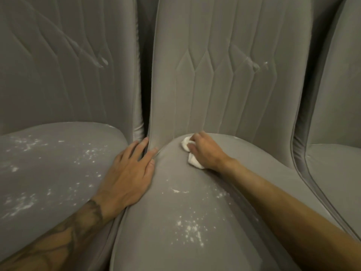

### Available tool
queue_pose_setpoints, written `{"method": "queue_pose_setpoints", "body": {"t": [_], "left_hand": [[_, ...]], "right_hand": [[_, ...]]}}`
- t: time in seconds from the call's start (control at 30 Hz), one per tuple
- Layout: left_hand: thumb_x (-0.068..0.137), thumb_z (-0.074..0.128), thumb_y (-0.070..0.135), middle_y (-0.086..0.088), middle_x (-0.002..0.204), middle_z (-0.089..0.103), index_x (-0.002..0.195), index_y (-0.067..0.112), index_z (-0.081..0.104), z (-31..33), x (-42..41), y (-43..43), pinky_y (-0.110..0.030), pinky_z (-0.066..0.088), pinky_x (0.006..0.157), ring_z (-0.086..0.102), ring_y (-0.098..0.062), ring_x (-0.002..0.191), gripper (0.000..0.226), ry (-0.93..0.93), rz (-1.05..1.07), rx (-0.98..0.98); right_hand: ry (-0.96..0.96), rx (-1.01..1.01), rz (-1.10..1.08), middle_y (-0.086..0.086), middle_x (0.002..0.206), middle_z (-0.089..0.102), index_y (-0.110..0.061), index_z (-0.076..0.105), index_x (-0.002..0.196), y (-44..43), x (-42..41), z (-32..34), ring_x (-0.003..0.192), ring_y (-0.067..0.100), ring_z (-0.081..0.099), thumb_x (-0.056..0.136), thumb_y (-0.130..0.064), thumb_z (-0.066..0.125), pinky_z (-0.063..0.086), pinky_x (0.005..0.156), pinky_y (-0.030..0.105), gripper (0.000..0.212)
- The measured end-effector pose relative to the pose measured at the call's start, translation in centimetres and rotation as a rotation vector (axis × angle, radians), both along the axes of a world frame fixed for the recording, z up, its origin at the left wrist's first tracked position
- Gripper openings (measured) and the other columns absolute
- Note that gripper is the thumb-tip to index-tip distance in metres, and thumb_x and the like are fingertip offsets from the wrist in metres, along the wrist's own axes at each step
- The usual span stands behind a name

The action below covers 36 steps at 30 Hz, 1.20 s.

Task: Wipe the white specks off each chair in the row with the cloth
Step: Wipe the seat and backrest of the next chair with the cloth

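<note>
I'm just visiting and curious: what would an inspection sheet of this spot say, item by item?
Surface: grey middle chair seat, white specks across its front half; the rear part looks clean.
Job's things: white cloth bunched at the seat's rear; left chair seat heavily specked; right chair shows no specks where visible.
Clutter: nothing seen.
Grips: right hand holds the cloth against the seat; left hand rests flat, fingers straight, at the gap between the left and middle chairs.
Cables: nothing seen.
Surroundings: quilted backrests with pale smears; nothing else in view.
</note>
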<state>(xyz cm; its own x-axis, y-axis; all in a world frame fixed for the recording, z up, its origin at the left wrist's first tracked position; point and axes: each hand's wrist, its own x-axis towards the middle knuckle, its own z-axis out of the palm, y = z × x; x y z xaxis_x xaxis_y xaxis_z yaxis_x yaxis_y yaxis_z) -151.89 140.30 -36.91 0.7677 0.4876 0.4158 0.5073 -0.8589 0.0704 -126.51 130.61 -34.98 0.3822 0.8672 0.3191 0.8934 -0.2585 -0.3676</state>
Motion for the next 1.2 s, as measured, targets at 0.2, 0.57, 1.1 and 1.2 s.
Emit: {"method": "queue_pose_setpoints", "body": {"t": [0.2,0.57,1.1,1.2], "left_hand": [[0.106,0.032,0.036,-0.006,0.162,0.039,0.149,0.024,0.050,-0.4,-0.1,0.3,-0.047,0.043,0.110,0.039,-0.029,0.145,0.048,-0.003,-0.004,0.013],[0.101,0.031,0.032,-0.004,0.160,0.041,0.146,0.024,0.051,0.1,-0.1,0.3,-0.045,0.043,0.111,0.039,-0.027,0.145,0.049,-0.004,-0.023,-0.022],[0.099,0.034,0.030,-0.003,0.146,0.057,0.142,0.024,0.057,1.1,-1.8,2.2,-0.042,0.043,0.104,0.055,-0.025,0.128,0.049,0.092,-0.060,0.021],[0.103,0.027,0.034,-0.001,0.150,0.053,0.149,0.026,0.051,0.8,-1.9,2.0,-0.043,0.044,0.107,0.051,-0.024,0.131,0.052,0.086,-0.055,-0.037]], "right_hand": [[-0.011,0.024,0.229,0.016,0.104,0.053,-0.003,0.058,0.100,-1.3,-5.3,-0.5,0.095,0.028,0.050,0.099,-0.022,0.054,0.035,0.087,0.033,0.019],[-0.019,0.018,0.083,0.021,0.108,0.056,-0.002,0.059,0.103,2.4,-5.7,-0.5,0.102,0.038,0.052,0.098,-0.020,0.052,0.038,0.090,0.042,0.021],[-0.046,0.001,0.360,0.016,0.100,0.054,-0.003,0.059,0.096,-1.0,-9.6,0.2,0.091,0.028,0.050,0.098,-0.020,0.055,0.035,0.083,0.031,0.018],[-0.077,-0.016,0.326,0.018,0.103,0.055,0.000,0.060,0.099,-0.1,-7.8,0.6,0.095,0.031,0.052,0.099,-0.020,0.055,0.035,0.085,0.032,0.021]]}}
